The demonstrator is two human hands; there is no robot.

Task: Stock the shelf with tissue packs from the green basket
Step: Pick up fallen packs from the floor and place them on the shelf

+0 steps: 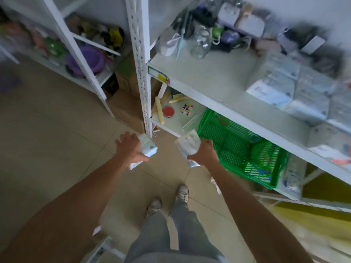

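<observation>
Mid-carry: fingers of left hand and right hand are gripping one tissue pack each; next is lifting them to shelf above-right.

Left hand: gripped 1 tissue pack.
Right hand: gripped another pack.
Green basket: sat under the shelf.

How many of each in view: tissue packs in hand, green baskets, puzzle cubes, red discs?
Tissue packs in hand: 2, the left pack in the left hand and the right pack in the right hand
Green basket: 1
Puzzle cube: 1
Red disc: 1
Total: 5
Packs on the shelf: too blurred to count, left out.
</observation>
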